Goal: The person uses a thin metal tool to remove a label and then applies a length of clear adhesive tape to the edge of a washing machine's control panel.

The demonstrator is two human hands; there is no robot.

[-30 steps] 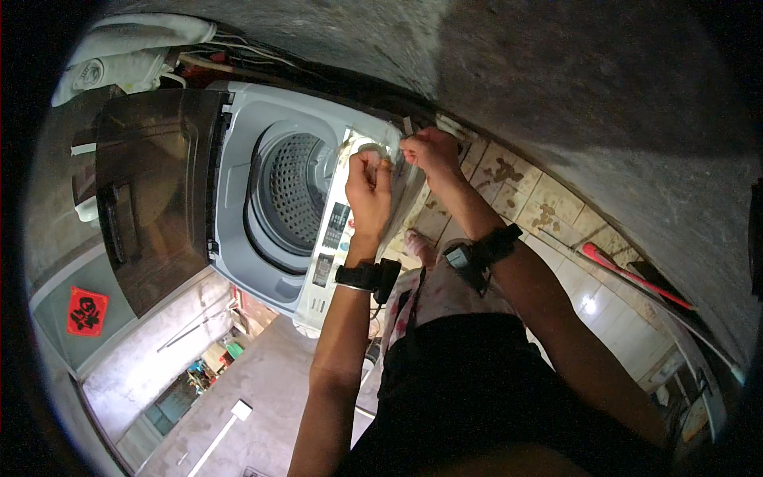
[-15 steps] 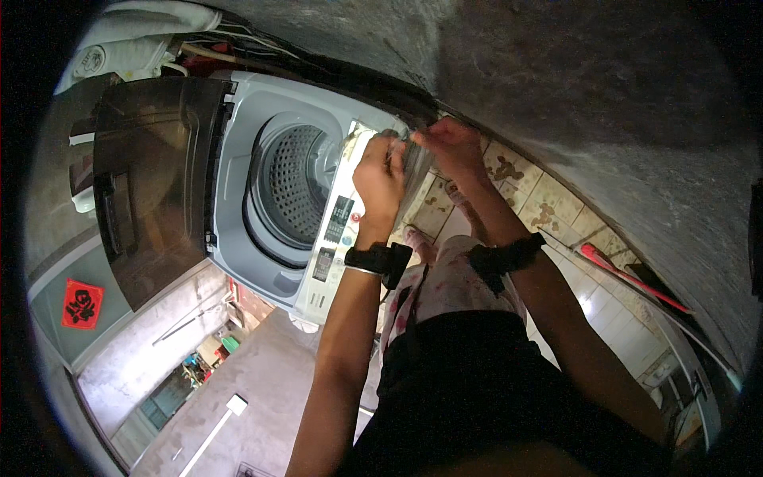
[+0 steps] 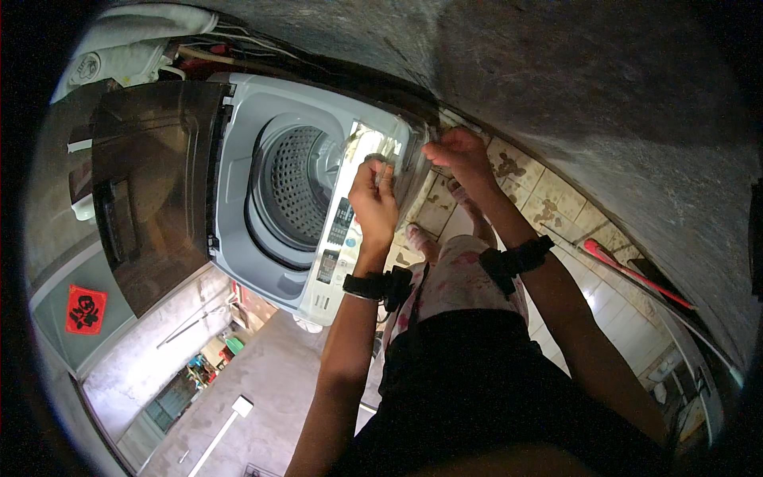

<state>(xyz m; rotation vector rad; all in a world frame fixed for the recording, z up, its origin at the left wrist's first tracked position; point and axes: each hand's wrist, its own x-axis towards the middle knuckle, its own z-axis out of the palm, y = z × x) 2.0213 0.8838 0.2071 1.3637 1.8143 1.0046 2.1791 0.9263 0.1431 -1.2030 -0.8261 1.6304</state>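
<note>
Grey plastic washing machine (image 3: 238, 175), dark lid (image 3: 159, 191) swung open, sits ahead and to the left of your body. Compared with a second ago, your right hand (image 3: 462, 157) has moved further right, away from the machine's corner, so the gap between your hands is wider. Your left hand (image 3: 373, 199) was nearer that corner half a second ago; now it's lower over the control panel (image 3: 338, 230). Lid and drum (image 3: 290, 183) look the same.

Left fingers are bent in, tips nearly together at the panel's upper end; can't tell if they have hold of anything. Right fingers are curled, thumb against the index finger; something thin and see-through may be there, too faint to confirm.

Hard to make out: the panel end beyond your left fingertips, washed out by glare; the part of the panel under that hand is covered. Fisheye rim cuts off the far side of the lid.

Around: rough grey wall (image 3: 604, 79) close by your right hand, hemming that side in. Stained tiles (image 3: 548, 199) below, a red-handled pole (image 3: 636, 274) along the wall, red paper square (image 3: 86, 310) far left, pale bundle (image 3: 135, 28) upper left. Dark bands on both wrists.
</note>
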